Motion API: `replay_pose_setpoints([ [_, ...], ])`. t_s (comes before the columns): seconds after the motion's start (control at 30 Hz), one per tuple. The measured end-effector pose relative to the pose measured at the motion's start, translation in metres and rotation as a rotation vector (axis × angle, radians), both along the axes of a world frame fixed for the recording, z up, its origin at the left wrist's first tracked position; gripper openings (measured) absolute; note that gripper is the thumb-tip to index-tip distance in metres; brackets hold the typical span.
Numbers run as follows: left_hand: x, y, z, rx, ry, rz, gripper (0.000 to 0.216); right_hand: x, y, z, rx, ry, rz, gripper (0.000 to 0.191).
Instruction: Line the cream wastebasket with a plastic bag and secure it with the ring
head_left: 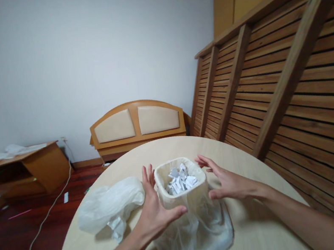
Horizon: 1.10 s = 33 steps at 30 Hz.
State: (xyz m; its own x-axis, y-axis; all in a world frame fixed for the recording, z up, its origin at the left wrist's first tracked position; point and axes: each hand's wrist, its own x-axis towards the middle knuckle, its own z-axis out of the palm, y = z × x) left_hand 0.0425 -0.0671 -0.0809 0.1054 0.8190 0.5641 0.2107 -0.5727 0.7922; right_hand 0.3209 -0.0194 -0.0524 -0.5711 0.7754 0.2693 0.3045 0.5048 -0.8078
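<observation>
A small white bin [167, 200] stands upright on the round table, lined with a thin translucent plastic bag [195, 240] whose loose edge hangs over the rim and spreads on the tabletop toward me. Torn scraps of white and grey paper [180, 179] lie inside it. My left hand [156, 206] is at the bin's left side, fingers stretched up and thumb out over the front. On the right side, my right hand [225, 179] curves toward the bin with its fingers apart. Whether either palm touches the bin I cannot tell.
Left of the bin, a crumpled translucent plastic bag [113, 203] lies on the round table [261, 220]. Beyond stands a headboard [137, 123]. Slatted wooden panels [277, 92] lean at the right. A low cabinet [33, 170] and a cable [42, 224] are at the left.
</observation>
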Motion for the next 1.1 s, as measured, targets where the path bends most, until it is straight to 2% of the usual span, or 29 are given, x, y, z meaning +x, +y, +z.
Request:
replay_pose_setpoints([
  [0.1, 0.003, 0.007, 0.017, 0.041, -0.050, -0.014, 0.142, -0.015, 0.013, 0.006, 0.058, 0.193, 0.065, 0.131],
  [0.17, 0.006, 0.010, 0.020, 0.017, -0.051, -0.020, 0.143, -0.031, 0.018, 0.002, 0.012, 0.322, 0.126, 0.136],
  [0.23, 0.010, 0.010, 0.016, -0.013, -0.050, -0.010, 0.142, -0.045, 0.019, -0.010, -0.097, 0.425, 0.174, 0.142],
  [0.33, 0.014, 0.008, 0.004, -0.062, -0.061, -0.027, 0.141, -0.058, 0.014, -0.032, -0.194, 0.497, 0.186, 0.140],
  [0.4, 0.016, 0.006, -0.004, -0.098, -0.079, -0.100, 0.140, -0.057, 0.010, -0.042, -0.236, 0.437, 0.209, 0.131],
  [0.47, 0.017, 0.006, -0.010, -0.118, -0.092, -0.160, 0.139, -0.049, 0.008, -0.042, -0.256, 0.314, 0.249, 0.124],
  [0.57, 0.018, 0.004, -0.016, -0.105, -0.075, -0.118, 0.140, -0.031, 0.012, -0.019, -0.144, 0.250, 0.240, 0.133],
  [0.6, 0.019, 0.003, -0.017, -0.094, -0.061, -0.093, 0.140, -0.026, 0.014, -0.006, -0.084, 0.252, 0.210, 0.125],
  [0.67, 0.020, 0.000, -0.019, -0.067, -0.018, -0.054, 0.141, -0.020, 0.015, 0.024, 0.064, 0.209, 0.090, 0.087],
  [0.73, 0.021, -0.004, -0.019, -0.035, 0.047, -0.016, 0.142, -0.020, 0.013, 0.054, 0.310, 0.027, -0.013, 0.048],
  [0.8, 0.021, -0.008, -0.018, 0.005, 0.120, 0.022, 0.143, -0.025, 0.007, 0.077, 0.507, -0.226, 0.037, 0.024],
  [0.83, 0.020, -0.010, -0.018, 0.027, 0.152, 0.035, 0.142, -0.029, 0.003, 0.084, 0.570, -0.332, 0.057, 0.021],
  [0.97, 0.015, -0.015, -0.023, 0.152, 0.272, 0.073, 0.142, -0.042, -0.008, 0.093, 0.726, -0.560, 0.023, 0.022],
  [1.1, 0.013, -0.014, -0.032, 0.217, 0.311, 0.085, 0.143, -0.051, -0.016, 0.094, 0.800, -0.588, 0.051, 0.016],
])
